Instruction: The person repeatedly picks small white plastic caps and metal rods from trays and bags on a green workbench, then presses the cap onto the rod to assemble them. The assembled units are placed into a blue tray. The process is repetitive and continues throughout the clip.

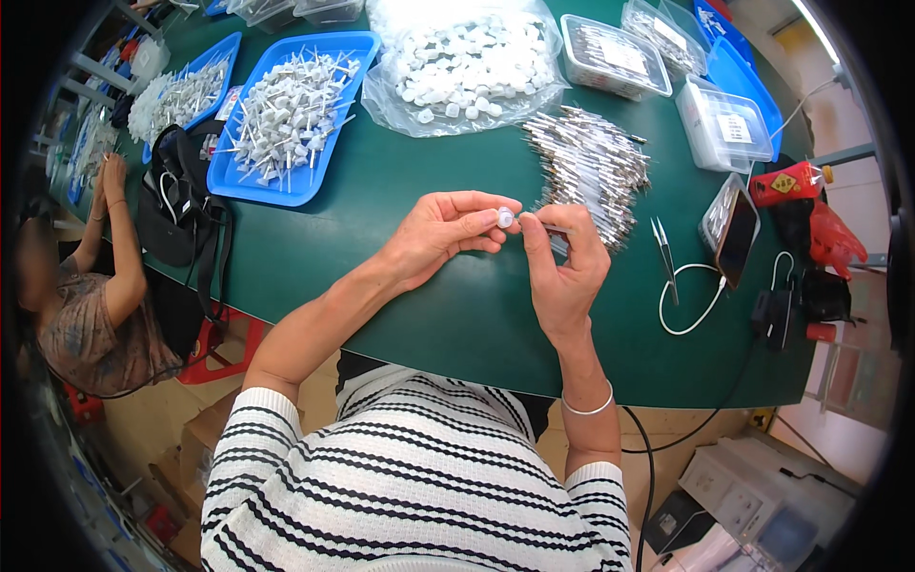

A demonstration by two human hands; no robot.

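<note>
In front of me, over the green table (419, 334), my left hand (427, 236) pinches a small whitish round plastic cap (505, 217) between thumb and fingers. My right hand (570, 276) is closed on a thin metal rod (557, 229), its near end at the cap; whether it enters the cap cannot be made out. Just beyond the right hand lies a pile of slim metal rods (596, 172). Farther back, an open clear bag (376, 110) holds many white caps (467, 71). At the left, white caps with stems (291, 114) fill a blue tray (276, 197).
Tweezers (663, 250) and a white cable (672, 331) lie right of my right hand, near a phone (737, 238). Clear plastic boxes (615, 57) and a red bottle (786, 183) stand farther right. A black bag (172, 219) and a co-worker (100, 324) are at left.
</note>
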